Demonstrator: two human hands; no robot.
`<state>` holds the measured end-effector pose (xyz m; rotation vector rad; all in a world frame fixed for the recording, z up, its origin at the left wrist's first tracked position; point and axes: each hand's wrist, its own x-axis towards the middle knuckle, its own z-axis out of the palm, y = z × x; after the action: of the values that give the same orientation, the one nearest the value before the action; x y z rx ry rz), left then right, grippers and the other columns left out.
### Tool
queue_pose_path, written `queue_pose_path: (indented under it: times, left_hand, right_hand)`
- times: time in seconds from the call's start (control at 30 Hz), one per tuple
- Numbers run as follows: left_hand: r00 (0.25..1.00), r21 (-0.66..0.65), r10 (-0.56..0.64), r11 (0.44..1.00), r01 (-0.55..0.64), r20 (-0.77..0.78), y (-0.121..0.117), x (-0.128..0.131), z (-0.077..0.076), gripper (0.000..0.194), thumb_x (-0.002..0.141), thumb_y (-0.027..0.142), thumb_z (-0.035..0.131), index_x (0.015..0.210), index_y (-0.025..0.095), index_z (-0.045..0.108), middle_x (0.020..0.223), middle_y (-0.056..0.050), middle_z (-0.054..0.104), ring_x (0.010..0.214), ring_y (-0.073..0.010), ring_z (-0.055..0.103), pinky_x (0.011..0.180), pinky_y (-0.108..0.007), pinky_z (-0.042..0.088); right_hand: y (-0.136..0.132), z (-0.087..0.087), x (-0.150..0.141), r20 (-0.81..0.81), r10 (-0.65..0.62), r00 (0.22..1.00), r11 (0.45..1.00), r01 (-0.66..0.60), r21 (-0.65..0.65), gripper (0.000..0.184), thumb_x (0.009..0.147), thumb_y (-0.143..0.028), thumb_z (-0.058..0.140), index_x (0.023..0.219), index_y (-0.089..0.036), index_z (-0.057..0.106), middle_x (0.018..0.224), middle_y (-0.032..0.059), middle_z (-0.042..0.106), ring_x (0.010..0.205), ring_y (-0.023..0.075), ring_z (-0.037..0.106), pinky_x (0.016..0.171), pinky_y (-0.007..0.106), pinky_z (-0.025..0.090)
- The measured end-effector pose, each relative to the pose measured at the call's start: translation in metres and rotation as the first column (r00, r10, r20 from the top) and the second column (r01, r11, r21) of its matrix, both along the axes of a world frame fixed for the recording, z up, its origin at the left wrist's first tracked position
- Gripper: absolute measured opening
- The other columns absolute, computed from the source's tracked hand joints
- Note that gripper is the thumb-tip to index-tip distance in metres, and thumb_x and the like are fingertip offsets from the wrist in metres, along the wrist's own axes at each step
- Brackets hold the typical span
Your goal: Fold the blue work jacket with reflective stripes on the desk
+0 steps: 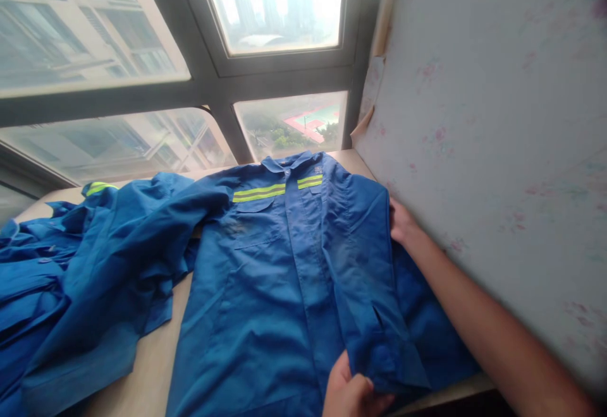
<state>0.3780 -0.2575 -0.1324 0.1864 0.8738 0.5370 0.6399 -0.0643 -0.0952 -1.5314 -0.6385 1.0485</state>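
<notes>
A blue work jacket (pixel 256 290) lies front up on the sill, its collar toward the window and yellow-and-grey reflective strips across the chest. One sleeve (pixel 365 278) is folded down over the jacket's front on the right. My left hand (pixel 351 388) is closed on the cuff end of this sleeve, near the bottom of the view. Higher up, at the sleeve's outer edge, my right hand (pixel 402 221) grips the cloth, with its fingertips partly hidden behind the fabric. The jacket's other sleeve (pixel 128 290) stretches out to the left.
More crumpled blue clothing (pixel 33 284) with a yellow strip lies at the left. Pale sill surface (pixel 159 347) shows between the garments. Grey-framed windows (pixel 203 82) rise behind, and a flower-patterned wall (pixel 497 151) borders the right side, close to my right arm.
</notes>
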Motion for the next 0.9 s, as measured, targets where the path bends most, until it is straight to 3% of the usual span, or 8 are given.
queue_pose_path:
  times: [0.07, 0.17, 0.3, 0.4, 0.5, 0.7, 0.8, 0.9]
  left_hand:
    - [0.996, 0.014, 0.014, 1.0, -0.013, -0.089, -0.012, 0.007, -0.013, 0.059, 0.055, 0.026, 0.082, 0.111, 0.018, 0.068, 0.1, -0.01, 0.072, 0.094, -0.0299, 0.067, 0.083, -0.039, 0.054]
    - [0.984, 0.046, 0.061, 0.997, -0.054, -0.167, -0.018, 0.008, -0.02, 0.076, 0.056, 0.048, 0.084, 0.122, 0.018, 0.061, 0.122, -0.015, 0.066, 0.11, -0.0352, 0.063, 0.085, -0.04, 0.053]
    - [0.965, 0.123, 0.107, 0.989, -0.079, -0.241, -0.004, -0.007, -0.005, 0.089, 0.061, 0.059, 0.08, 0.135, 0.021, 0.051, 0.133, -0.015, 0.06, 0.121, -0.0348, 0.057, 0.085, -0.038, 0.052]
    - [0.94, 0.255, 0.118, 0.966, -0.034, -0.32, 0.012, -0.02, 0.011, 0.083, 0.064, 0.059, 0.079, 0.133, 0.022, 0.052, 0.12, -0.014, 0.067, 0.112, -0.0302, 0.063, 0.085, -0.033, 0.05]
    - [0.932, 0.303, 0.101, 0.953, 0.01, -0.347, 0.023, -0.028, 0.021, 0.075, 0.068, 0.06, 0.076, 0.128, 0.021, 0.054, 0.093, -0.007, 0.071, 0.088, -0.0225, 0.068, 0.078, -0.029, 0.049]
    - [0.961, 0.295, 0.08, 0.955, 0.001, -0.263, 0.026, -0.026, 0.029, 0.066, 0.069, 0.048, 0.077, 0.124, 0.019, 0.055, 0.081, -0.002, 0.07, 0.072, -0.0164, 0.066, 0.069, -0.026, 0.046]
    - [0.975, 0.291, 0.12, 0.955, -0.062, -0.188, 0.024, -0.022, 0.036, 0.06, 0.068, 0.042, 0.077, 0.12, 0.019, 0.057, 0.09, -0.005, 0.072, 0.079, -0.0196, 0.068, 0.074, -0.029, 0.048]
    - [0.975, 0.304, 0.169, 0.945, -0.119, -0.143, 0.021, -0.019, 0.04, 0.055, 0.069, 0.04, 0.076, 0.117, 0.018, 0.058, 0.092, -0.008, 0.072, 0.082, -0.0213, 0.068, 0.075, -0.03, 0.049]
  right_hand:
    - [-0.013, -0.012, 0.006, -0.133, -0.02, 0.991, 0.998, 0.012, -0.061, 0.043, 0.102, -0.045, 0.037, 0.116, -0.012, 0.062, 0.106, 0.0087, 0.068, 0.089, 0.0164, 0.067, 0.078, 0.032, 0.055]
    - [-0.059, -0.029, 0.006, -0.216, -0.085, 0.973, 0.989, 0.056, -0.139, 0.03, 0.09, -0.042, 0.059, 0.113, -0.022, 0.062, 0.103, 0.0075, 0.072, 0.079, 0.0166, 0.068, 0.068, 0.028, 0.057]
    - [-0.134, -0.034, -0.014, -0.12, -0.083, 0.989, 0.99, 0.068, -0.126, 0.056, 0.077, -0.045, 0.074, 0.127, -0.028, 0.055, 0.123, 0.0089, 0.065, 0.081, 0.0193, 0.07, 0.07, 0.033, 0.06]
    - [-0.177, -0.035, -0.039, -0.074, -0.095, 0.993, 0.993, 0.09, -0.071, 0.074, 0.074, -0.053, 0.074, 0.137, -0.026, 0.046, 0.128, 0.0115, 0.062, 0.086, 0.0226, 0.071, 0.073, 0.036, 0.061]
    - [-0.209, -0.047, -0.063, 0.008, -0.089, 0.996, 0.995, 0.089, -0.05, 0.075, 0.075, -0.058, 0.071, 0.136, -0.021, 0.048, 0.121, 0.0134, 0.066, 0.09, 0.0251, 0.071, 0.079, 0.039, 0.059]
    - [-0.237, -0.065, -0.091, 0.218, -0.164, 0.962, 0.985, 0.173, -0.026, 0.06, 0.069, -0.053, 0.072, 0.118, -0.019, 0.063, 0.112, 0.0128, 0.07, 0.102, 0.0273, 0.068, 0.09, 0.039, 0.056]
    - [-0.238, -0.058, -0.102, 0.113, -0.161, 0.98, 0.983, 0.169, -0.066, 0.062, 0.07, -0.054, 0.071, 0.121, -0.019, 0.061, 0.104, 0.0099, 0.071, 0.08, 0.0227, 0.07, 0.067, 0.034, 0.059]
    - [-0.239, -0.051, -0.117, -0.012, -0.113, 0.994, 0.984, 0.11, -0.142, 0.065, 0.072, -0.057, 0.069, 0.124, -0.02, 0.059, 0.083, 0.004, 0.072, 0.058, 0.0177, 0.064, 0.046, 0.026, 0.048]
